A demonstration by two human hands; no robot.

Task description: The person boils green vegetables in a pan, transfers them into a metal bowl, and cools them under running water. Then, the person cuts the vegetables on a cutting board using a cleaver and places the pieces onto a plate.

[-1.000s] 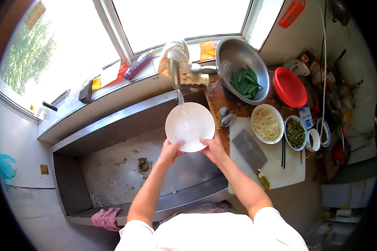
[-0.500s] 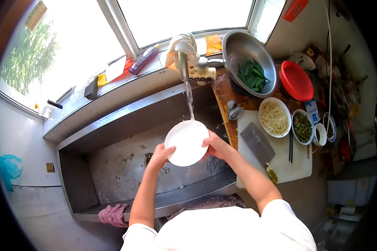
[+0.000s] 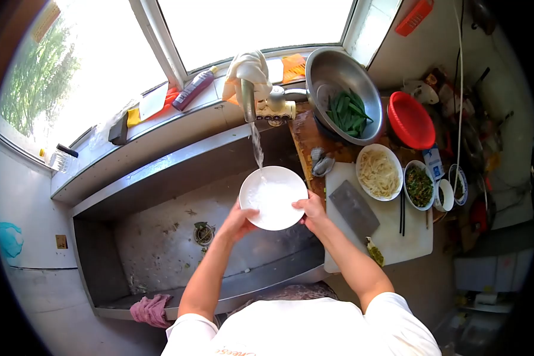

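A round white plate [image 3: 274,199] is held level between both hands above the metal sink [image 3: 160,237]. My left hand [image 3: 238,221] is closed on its left rim, thumb on top. On the right rim, my right hand [image 3: 310,210] grips in the same way, its fingers mostly hidden underneath. Running water [image 3: 257,145] falls from the faucet [image 3: 248,101] onto the plate's far left part. White cloth [image 3: 247,68] is wrapped about the top of the faucet. Beyond the plate, the drain [image 3: 204,234] shows in the sink floor.
Right of the sink, a white cutting board [image 3: 406,246] carries a cleaver [image 3: 354,207], a bowl of pale shreds [image 3: 378,172] and black chopsticks [image 3: 403,213]. Behind stand a metal basin [image 3: 344,71] with green vegetables and a red basin [image 3: 410,120]. A pink cloth [image 3: 151,310] hangs over the sink's front edge.
The plate has shifted slightly right relative to the faucet, and the water now lands on its far left part. The drain is now in fuller view. Both hands keep their hold.
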